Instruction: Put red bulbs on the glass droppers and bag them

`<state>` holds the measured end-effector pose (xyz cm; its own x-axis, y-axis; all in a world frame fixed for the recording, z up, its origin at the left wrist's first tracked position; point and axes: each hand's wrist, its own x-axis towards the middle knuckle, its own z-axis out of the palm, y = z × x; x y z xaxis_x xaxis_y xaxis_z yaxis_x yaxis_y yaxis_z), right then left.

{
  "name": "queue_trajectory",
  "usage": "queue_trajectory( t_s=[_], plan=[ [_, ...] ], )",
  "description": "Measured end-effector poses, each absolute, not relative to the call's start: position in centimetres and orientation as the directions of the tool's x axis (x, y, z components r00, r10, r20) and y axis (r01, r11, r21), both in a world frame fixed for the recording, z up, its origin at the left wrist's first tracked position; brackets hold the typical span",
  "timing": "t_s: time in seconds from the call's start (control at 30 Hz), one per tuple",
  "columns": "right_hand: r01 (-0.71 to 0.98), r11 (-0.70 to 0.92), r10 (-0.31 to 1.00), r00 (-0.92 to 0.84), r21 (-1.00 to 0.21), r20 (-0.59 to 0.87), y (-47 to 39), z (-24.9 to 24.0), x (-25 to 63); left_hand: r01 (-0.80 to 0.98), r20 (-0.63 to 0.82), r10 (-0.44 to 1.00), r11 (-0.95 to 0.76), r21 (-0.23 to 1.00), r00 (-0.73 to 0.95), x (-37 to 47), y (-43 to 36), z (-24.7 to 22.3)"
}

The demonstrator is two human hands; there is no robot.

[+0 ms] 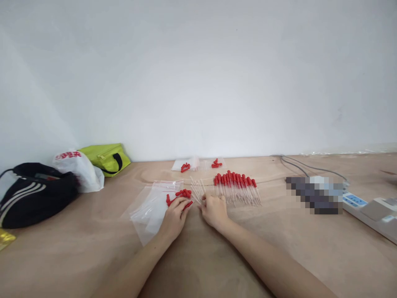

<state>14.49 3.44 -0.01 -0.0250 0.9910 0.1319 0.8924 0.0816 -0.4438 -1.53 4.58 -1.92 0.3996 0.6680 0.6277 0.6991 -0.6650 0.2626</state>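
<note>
My left hand [175, 216] rests on the wooden table [93, 256], its fingertips pinching a small red rubber bulb [187, 205]. More loose red bulbs [183, 193] lie just beyond it. My right hand [214, 211] sits beside the left with its fingers curled over thin clear glass tubes [197, 190]. To its right lies a row of several assembled droppers with red bulbs [237, 187]. Clear zip bags [151, 207] are spread under and left of my left hand.
Two small bags of red bulbs [198, 164] lie near the white wall. At the left are a black bag [34, 194], a white plastic bag [79, 169] and a lime-green pouch [105, 157]. A power strip [369, 211] with cables lies at the right.
</note>
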Motion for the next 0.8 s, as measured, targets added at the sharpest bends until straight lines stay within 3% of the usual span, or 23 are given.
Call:
queue_trajectory(
  t_s=[0.17,0.27,0.4,0.6,0.8],
  plan=[
    [0.887,0.113,0.993,-0.092,-0.449,0.067,1.2,0.4,18.9,0.671,0.599,0.684,-0.676,0.305,0.416,-0.9,3.7,-1.1],
    [0.805,0.187,0.981,-0.188,-0.562,0.057,0.2,0.0,21.9,0.663,0.538,0.722,-0.661,0.352,0.434,0.3,2.5,-0.5],
    [0.751,0.260,0.965,-0.180,-0.606,0.191,-0.6,-1.2,23.3,0.633,0.426,0.757,-0.651,0.420,0.496,2.0,0.8,-0.3],
    [0.820,0.275,0.936,-0.108,-0.502,0.335,-1.4,-2.9,21.9,0.637,0.351,0.816,-0.577,0.511,0.459,2.4,0.5,-0.6],
    [0.693,0.336,0.923,-0.109,-0.638,0.369,-1.5,-2.8,21.8,0.536,0.377,0.774,-0.628,0.564,0.509,2.1,0.9,-0.8]
  ],
)
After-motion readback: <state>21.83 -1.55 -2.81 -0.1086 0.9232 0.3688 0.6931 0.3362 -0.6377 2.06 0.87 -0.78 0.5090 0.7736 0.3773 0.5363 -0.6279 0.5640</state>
